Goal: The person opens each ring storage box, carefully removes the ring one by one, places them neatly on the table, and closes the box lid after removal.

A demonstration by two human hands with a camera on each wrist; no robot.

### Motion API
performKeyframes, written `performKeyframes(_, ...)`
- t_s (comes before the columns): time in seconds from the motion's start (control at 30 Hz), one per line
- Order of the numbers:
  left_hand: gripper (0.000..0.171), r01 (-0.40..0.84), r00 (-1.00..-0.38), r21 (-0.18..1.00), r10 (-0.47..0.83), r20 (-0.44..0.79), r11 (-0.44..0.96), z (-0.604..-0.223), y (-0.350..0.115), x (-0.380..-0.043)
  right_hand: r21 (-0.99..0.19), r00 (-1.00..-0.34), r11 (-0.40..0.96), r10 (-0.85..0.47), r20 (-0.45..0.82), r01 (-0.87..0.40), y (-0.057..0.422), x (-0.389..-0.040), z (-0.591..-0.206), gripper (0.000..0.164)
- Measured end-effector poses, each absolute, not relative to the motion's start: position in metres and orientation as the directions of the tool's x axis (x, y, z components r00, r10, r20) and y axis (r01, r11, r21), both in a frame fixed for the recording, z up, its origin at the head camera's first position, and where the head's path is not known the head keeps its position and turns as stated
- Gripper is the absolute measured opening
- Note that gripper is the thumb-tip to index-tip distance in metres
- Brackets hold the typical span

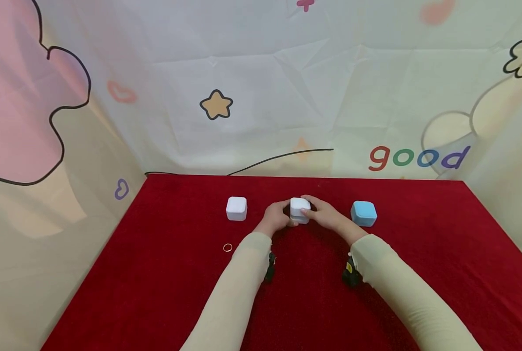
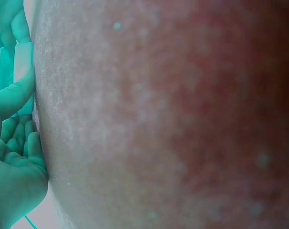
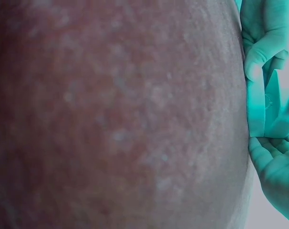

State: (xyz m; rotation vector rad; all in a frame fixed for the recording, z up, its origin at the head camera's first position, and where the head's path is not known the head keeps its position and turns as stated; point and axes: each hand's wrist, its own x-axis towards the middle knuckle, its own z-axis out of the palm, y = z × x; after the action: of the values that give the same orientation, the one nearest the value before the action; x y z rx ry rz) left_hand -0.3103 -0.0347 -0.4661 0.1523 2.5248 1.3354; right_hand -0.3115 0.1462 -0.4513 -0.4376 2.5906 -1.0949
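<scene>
The middle white box (image 1: pixel 300 207) is gripped between both hands above the red cloth (image 1: pixel 164 297), toward the back of the table; whether its underside touches the cloth cannot be told. A seam runs across its front in the head view, and the right wrist view shows its two parts spread at an angle, joined at one end, so the box is partly open. A small marking is visible between them, too blurred to read.

The left hand (image 1: pixel 276 218) has its fingers bent around the left side, with the thumb (image 3: pixel 254 67) lying against one part. The right hand (image 1: pixel 326 213) curls over from the other side, its thumb on the front of the upper part and its fingers reaching behind. How far the hidden fingertips wrap round cannot be told.

To the left, well apart from the hands, sits a second white box (image 1: pixel 236 208), closed. To the right, near the right wrist, sits a light blue box (image 1: pixel 363 213), also closed. A thin gold ring (image 1: pixel 227 251) lies flat on the cloth, beside the left forearm and in front of the second white box. Both arms wear pale sleeves (image 1: pixel 232 292). Behind the table hangs a pale printed curtain (image 1: pixel 261 78) bearing a star and the word "good".
</scene>
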Motion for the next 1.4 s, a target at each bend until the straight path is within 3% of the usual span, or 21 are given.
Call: performKeyframes(1.4, 0.072, -0.053, -0.959, 0.835, 0.205, -0.196, 0.548, -0.4615, -0.0349, -0.3075, -0.828, -0.906, 0.557, -0.384, -0.181, -0.07, 0.1456, -0.3166, -0.4488, 0.058)
